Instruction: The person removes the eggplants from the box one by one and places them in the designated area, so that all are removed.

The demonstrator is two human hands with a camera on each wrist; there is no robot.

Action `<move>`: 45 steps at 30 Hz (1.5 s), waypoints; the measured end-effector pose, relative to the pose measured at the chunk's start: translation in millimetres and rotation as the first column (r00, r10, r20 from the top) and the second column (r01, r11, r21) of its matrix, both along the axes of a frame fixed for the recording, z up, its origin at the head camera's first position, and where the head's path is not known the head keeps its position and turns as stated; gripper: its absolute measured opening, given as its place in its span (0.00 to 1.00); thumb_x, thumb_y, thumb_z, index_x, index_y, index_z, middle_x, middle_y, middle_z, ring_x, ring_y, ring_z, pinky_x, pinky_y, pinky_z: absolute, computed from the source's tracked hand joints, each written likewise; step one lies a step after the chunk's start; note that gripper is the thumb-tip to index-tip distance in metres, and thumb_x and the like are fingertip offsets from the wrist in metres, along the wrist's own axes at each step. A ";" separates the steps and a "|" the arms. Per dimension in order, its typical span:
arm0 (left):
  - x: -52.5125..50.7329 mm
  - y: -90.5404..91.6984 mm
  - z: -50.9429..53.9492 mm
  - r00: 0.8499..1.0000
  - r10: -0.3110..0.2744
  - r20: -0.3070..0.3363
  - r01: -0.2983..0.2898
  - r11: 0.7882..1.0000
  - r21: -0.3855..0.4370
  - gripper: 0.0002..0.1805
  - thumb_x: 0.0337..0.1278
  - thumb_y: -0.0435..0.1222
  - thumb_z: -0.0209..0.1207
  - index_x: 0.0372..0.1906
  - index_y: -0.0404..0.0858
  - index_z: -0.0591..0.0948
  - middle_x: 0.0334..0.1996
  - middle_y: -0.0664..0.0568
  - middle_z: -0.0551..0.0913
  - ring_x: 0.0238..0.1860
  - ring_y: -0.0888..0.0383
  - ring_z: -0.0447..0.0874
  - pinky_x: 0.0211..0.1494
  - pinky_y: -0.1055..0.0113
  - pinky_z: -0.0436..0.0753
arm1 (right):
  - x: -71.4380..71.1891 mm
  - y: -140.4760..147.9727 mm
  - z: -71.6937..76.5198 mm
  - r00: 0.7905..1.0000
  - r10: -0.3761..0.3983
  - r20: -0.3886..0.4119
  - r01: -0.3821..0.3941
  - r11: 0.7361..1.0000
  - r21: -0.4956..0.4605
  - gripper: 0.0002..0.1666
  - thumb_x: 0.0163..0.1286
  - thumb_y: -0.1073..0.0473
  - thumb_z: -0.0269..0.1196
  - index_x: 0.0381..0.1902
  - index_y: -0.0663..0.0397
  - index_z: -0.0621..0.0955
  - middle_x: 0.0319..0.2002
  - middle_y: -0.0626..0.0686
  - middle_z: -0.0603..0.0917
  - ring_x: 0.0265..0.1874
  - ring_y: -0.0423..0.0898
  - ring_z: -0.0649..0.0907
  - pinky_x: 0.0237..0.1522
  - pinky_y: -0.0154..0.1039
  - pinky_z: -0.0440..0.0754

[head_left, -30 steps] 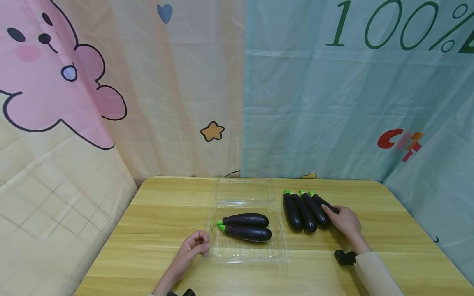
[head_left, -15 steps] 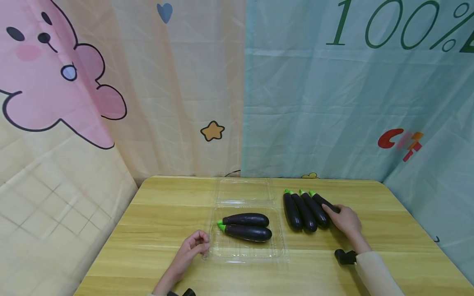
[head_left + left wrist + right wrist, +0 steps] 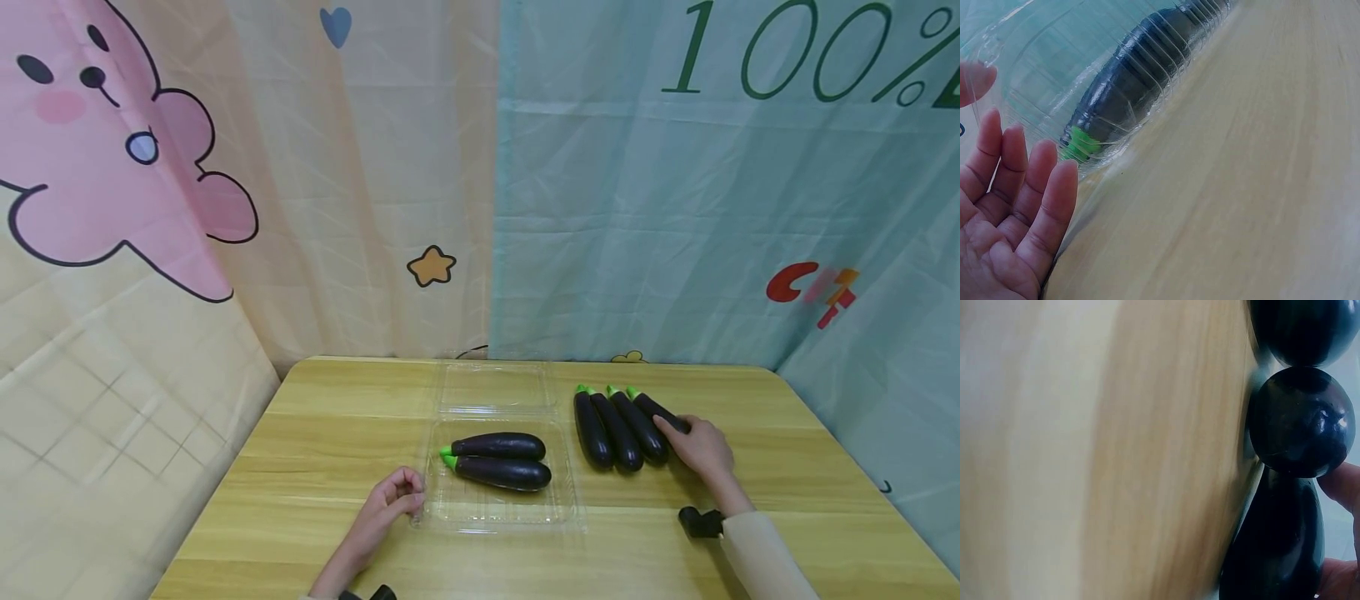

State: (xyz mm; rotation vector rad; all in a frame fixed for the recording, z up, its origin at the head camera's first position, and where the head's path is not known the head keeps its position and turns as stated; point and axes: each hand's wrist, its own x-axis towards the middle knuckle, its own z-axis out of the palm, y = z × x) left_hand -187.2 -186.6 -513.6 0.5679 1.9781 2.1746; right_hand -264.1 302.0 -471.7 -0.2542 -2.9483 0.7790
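Note:
A clear plastic clamshell container (image 3: 517,517) lies opened out on the table, its lid (image 3: 495,387) folded back toward the curtain. Two dark eggplants (image 3: 501,472) with green stems lie side by side in its tray, stems to the left. My left hand (image 3: 386,504) is at the tray's left edge, thumb and fingers on either side of the rim in the left wrist view. Right of the container, several more eggplants (image 3: 617,432) lie in a row. My right hand (image 3: 701,450) grips the rightmost eggplant (image 3: 660,412), covering its thick end; the right wrist view shows its thumb against a neighbouring one.
The wooden table (image 3: 315,433) ends at a printed curtain (image 3: 637,208) hanging along its far edge. A black wrist device (image 3: 700,522) sits at the right cuff; part of another (image 3: 381,593) shows at the bottom edge.

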 end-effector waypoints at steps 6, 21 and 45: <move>0.0 0.2 0.8 1.000 0.003 -0.001 -0.003 1.000 0.002 0.13 0.61 0.27 0.52 0.41 0.18 0.66 0.33 0.49 0.72 0.31 0.62 0.73 0.36 0.71 0.76 | 0.2 -0.1 -0.5 1.000 -0.001 -0.004 0.001 1.000 0.004 0.51 0.67 0.31 0.50 0.58 0.80 0.68 0.51 0.78 0.72 0.45 0.71 0.75 0.41 0.58 0.74; 0.3 0.3 1.1 1.000 0.004 -0.010 -0.004 1.000 -0.009 0.13 0.61 0.28 0.53 0.41 0.19 0.66 0.32 0.50 0.72 0.31 0.62 0.73 0.37 0.70 0.76 | 3.1 -1.0 -0.9 1.000 0.000 -0.020 -0.001 1.000 -0.025 0.48 0.67 0.33 0.51 0.57 0.78 0.69 0.52 0.78 0.71 0.48 0.71 0.73 0.45 0.60 0.72; 0.6 1.3 1.9 1.000 0.011 -0.011 -0.011 1.000 -0.011 0.13 0.61 0.27 0.52 0.41 0.19 0.66 0.34 0.49 0.72 0.32 0.62 0.73 0.37 0.70 0.76 | 5.5 -12.2 10.8 0.974 -0.023 -0.223 0.000 0.994 -0.106 0.40 0.70 0.40 0.53 0.59 0.73 0.70 0.56 0.75 0.70 0.54 0.70 0.68 0.53 0.62 0.64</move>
